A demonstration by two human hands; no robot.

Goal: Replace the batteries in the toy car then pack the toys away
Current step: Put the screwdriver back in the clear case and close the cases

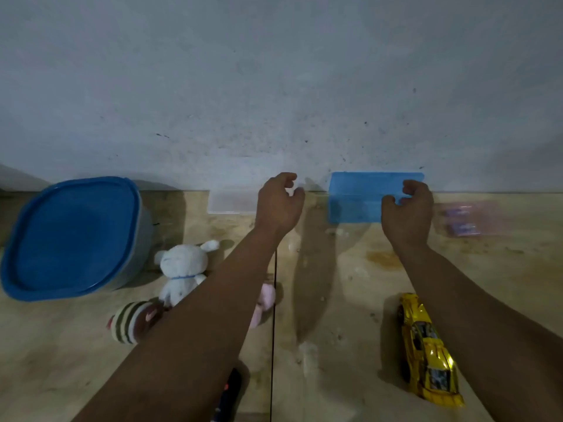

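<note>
A shiny yellow toy car (pixel 428 350) lies on the wooden table at the lower right, beside my right forearm. My right hand (pixel 406 210) hovers with curled fingers in front of a small blue plastic box (pixel 355 197) by the wall, holding nothing. My left hand (pixel 278 205) is raised next to a clear plastic box (pixel 231 202), fingers apart and empty. A white plush animal (pixel 182 269), a striped plush (pixel 131 321) and a pink plush (pixel 265 300) lie under my left forearm. A blurred purple battery pack (pixel 464 222) lies at the far right.
A large container with a blue lid (pixel 73 236) stands at the left against the grey wall. A dark remote-like object (pixel 228 394) lies at the bottom edge, partly under my left arm. A seam (pixel 273 345) runs down the table's middle.
</note>
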